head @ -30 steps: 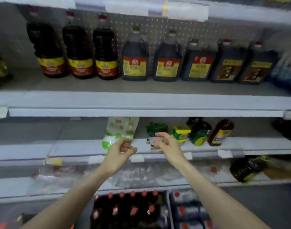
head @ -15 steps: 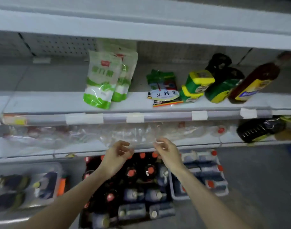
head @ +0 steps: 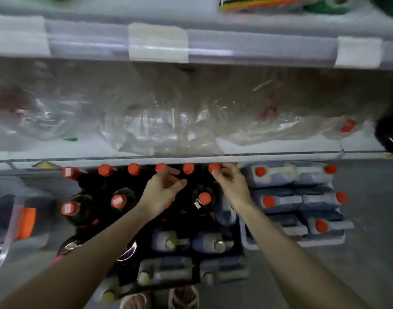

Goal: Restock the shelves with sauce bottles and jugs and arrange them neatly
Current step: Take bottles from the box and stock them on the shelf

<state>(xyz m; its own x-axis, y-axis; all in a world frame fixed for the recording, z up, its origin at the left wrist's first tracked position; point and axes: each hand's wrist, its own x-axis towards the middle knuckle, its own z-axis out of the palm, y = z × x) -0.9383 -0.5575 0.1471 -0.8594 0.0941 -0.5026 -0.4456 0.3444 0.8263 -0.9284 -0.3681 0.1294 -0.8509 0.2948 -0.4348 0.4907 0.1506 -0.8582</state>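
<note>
Several dark sauce bottles with red caps point(head: 134, 169) stand packed together on the floor under the lowest shelf. My left hand point(head: 163, 191) hovers over them with loosely curled fingers and holds nothing; its fingertips are beside one red cap point(head: 161, 167). My right hand point(head: 232, 185) reaches just to the right, and its fingertips touch the cap of another bottle point(head: 214, 168). Another capped bottle point(head: 204, 198) stands between my wrists. Dark jugs with pale caps point(head: 171, 241) lie nearer to me.
A tray of grey jugs with red caps point(head: 280, 200) sits on the floor at the right. A clear bin point(head: 17, 219) stands at the left. The lowest shelf point(head: 280, 144) carries crumpled clear plastic wrap point(head: 164, 126). My feet point(head: 184, 297) are at the bottom edge.
My view has dropped from the upper shelves to the floor stock. Both hands have moved down from shelf height to the red-capped bottles, still holding nothing.
</note>
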